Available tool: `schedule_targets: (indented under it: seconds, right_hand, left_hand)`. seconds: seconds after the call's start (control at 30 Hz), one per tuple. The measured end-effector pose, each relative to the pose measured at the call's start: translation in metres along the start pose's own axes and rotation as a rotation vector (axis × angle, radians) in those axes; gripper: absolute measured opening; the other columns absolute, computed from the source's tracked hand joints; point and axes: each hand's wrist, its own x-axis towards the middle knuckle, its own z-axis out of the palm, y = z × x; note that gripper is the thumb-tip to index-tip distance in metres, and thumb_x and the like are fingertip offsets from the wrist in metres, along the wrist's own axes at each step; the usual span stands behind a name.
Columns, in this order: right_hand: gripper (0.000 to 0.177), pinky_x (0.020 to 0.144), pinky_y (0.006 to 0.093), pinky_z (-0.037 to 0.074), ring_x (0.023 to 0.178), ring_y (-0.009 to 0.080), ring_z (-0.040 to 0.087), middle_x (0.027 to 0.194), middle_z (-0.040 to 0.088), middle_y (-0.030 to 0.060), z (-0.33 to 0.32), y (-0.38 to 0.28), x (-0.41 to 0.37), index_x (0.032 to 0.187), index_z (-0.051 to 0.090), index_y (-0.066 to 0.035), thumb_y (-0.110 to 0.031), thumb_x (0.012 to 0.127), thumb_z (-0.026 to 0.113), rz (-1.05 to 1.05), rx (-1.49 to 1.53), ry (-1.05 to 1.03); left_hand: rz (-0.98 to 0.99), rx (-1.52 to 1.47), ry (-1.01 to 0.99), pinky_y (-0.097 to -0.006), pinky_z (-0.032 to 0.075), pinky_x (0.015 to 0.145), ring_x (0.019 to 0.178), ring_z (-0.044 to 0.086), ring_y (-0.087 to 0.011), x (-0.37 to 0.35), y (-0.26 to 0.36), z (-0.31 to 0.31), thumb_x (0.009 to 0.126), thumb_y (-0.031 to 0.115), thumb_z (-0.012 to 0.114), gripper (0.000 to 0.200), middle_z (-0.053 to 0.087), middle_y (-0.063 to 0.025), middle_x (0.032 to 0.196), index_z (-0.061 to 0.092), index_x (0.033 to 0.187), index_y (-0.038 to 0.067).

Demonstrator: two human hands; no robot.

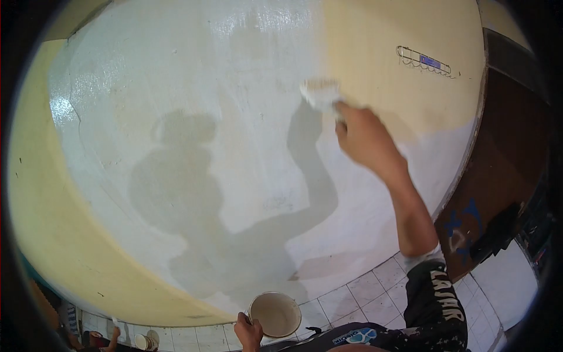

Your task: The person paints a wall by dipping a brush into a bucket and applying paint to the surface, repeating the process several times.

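My right hand (366, 138) is raised at the wall, closed round the handle of a wide paintbrush (319, 94). The brush's pale bristles lie at the border between white paint and yellow wall, slightly blurred. Low in the view, my left hand (249, 332) grips the rim of a round paint bucket (275, 315) from its left side. Pale stuff coats the bucket's inside. White paint (246, 170) covers much of the wall, while yellow (381, 29) shows at the upper right.
A wire hook rack (423, 60) hangs on the yellow part. Brown door (498, 152) at the right, tiled floor (366, 296) below. At the lower left, another person's hand (114, 340) is near a small cup (142, 342). My shadow falls on the wall.
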Motion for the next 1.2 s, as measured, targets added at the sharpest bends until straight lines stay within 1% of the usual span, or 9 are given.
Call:
schedule_targets:
  seconds: [0.37, 0.47, 0.63, 0.7, 0.83, 0.9, 1.0, 1.03, 1.2]
  right_hand:
    - [0.028, 0.088, 0.0416, 0.051, 0.104, 0.0374, 0.065, 0.111, 0.068, 0.0219, -0.036, 0.017, 0.033, 0.108, 0.069, -0.002, -0.013, 0.082, 0.068, 0.066, -0.121, -0.389]
    - [0.026, 0.041, 0.0307, 0.038, 0.047, 0.0137, 0.049, 0.066, 0.063, 0.009, -0.067, 0.004, 0.098, 0.102, 0.073, -0.003, -0.008, 0.077, 0.067, 0.078, -0.082, -0.447]
    - [0.027, 0.048, 0.0372, 0.046, 0.054, 0.0229, 0.059, 0.073, 0.067, 0.0157, -0.118, -0.041, 0.134, 0.106, 0.071, -0.002, -0.008, 0.08, 0.064, 0.003, -0.201, -0.355]
    - [0.033, 0.081, 0.0379, 0.056, 0.093, 0.0264, 0.068, 0.108, 0.069, 0.017, -0.138, -0.074, 0.121, 0.124, 0.061, 0.004, -0.013, 0.096, 0.059, 0.223, -0.287, -0.207]
    - [0.025, 0.071, 0.0364, 0.054, 0.08, 0.0238, 0.067, 0.096, 0.07, 0.0142, -0.135, -0.058, 0.138, 0.114, 0.067, 0.003, -0.012, 0.096, 0.058, 0.181, -0.227, 0.055]
    - [0.015, 0.057, 0.0348, 0.046, 0.061, 0.0178, 0.056, 0.077, 0.064, 0.0088, -0.09, -0.038, 0.145, 0.095, 0.07, 0.0, -0.009, 0.093, 0.058, -0.135, -0.285, 0.875]
    - [0.011, 0.05, 0.0345, 0.036, 0.055, 0.015, 0.042, 0.069, 0.055, 0.0052, -0.061, -0.002, 0.15, 0.086, 0.067, -0.002, -0.007, 0.092, 0.059, -0.364, -0.093, 0.717]
    - [0.024, 0.067, 0.0471, 0.052, 0.074, 0.0391, 0.067, 0.082, 0.068, 0.0239, -0.05, 0.001, 0.127, 0.102, 0.067, 0.002, -0.009, 0.082, 0.06, -0.37, -0.008, 0.501]
    - [0.027, 0.084, 0.0538, 0.051, 0.092, 0.0467, 0.064, 0.092, 0.066, 0.0303, -0.003, -0.002, 0.016, 0.112, 0.061, 0.002, -0.009, 0.088, 0.056, 0.03, 0.048, 0.055]
  left_hand:
    - [0.05, 0.024, -0.096, -0.0485, 0.045, 0.054, 0.054, 0.057, -0.0427, 0.003, 0.0, -0.007, 0.07, 0.01, 0.061, 0.018, 0.055, -0.0214, 0.058, 0.047, 0.071, -0.001]
    - [0.064, 0.021, -0.091, -0.0481, 0.045, 0.054, 0.053, 0.057, -0.0423, 0.003, 0.002, -0.006, 0.07, 0.01, 0.061, 0.018, 0.055, -0.0211, 0.058, 0.047, 0.071, -0.001]
    - [0.038, 0.021, -0.08, -0.0477, 0.045, 0.054, 0.053, 0.056, -0.0423, -0.001, 0.004, -0.006, 0.07, 0.01, 0.061, 0.018, 0.054, -0.0207, 0.057, 0.047, 0.071, -0.001]
    - [0.045, 0.02, -0.08, -0.0479, 0.044, 0.053, 0.053, 0.056, -0.0423, -0.002, 0.003, -0.006, 0.07, 0.01, 0.061, 0.018, 0.053, -0.0205, 0.057, 0.047, 0.071, -0.001]
    - [0.04, 0.023, -0.099, -0.0481, 0.045, 0.054, 0.054, 0.056, -0.0423, -0.001, 0.003, -0.005, 0.07, 0.009, 0.061, 0.018, 0.054, -0.0205, 0.058, 0.047, 0.072, -0.001]
    - [0.068, 0.039, -0.09, -0.048, 0.045, 0.055, 0.054, 0.056, -0.0426, -0.002, 0.003, -0.006, 0.07, 0.009, 0.061, 0.017, 0.054, -0.0205, 0.058, 0.047, 0.071, -0.001]
    - [0.056, 0.041, -0.105, -0.0483, 0.046, 0.056, 0.054, 0.056, -0.043, -0.003, 0.003, -0.007, 0.07, 0.009, 0.061, 0.017, 0.054, -0.0204, 0.058, 0.047, 0.072, 0.0]
    - [0.055, 0.04, -0.105, -0.0483, 0.046, 0.056, 0.054, 0.056, -0.043, -0.003, 0.001, -0.007, 0.07, 0.009, 0.061, 0.017, 0.054, -0.0204, 0.058, 0.047, 0.072, 0.0]
    - [0.051, 0.044, -0.083, -0.0495, 0.047, 0.057, 0.057, 0.059, -0.0439, -0.004, -0.007, -0.003, 0.07, 0.01, 0.062, 0.018, 0.055, -0.021, 0.059, 0.048, 0.073, 0.0]
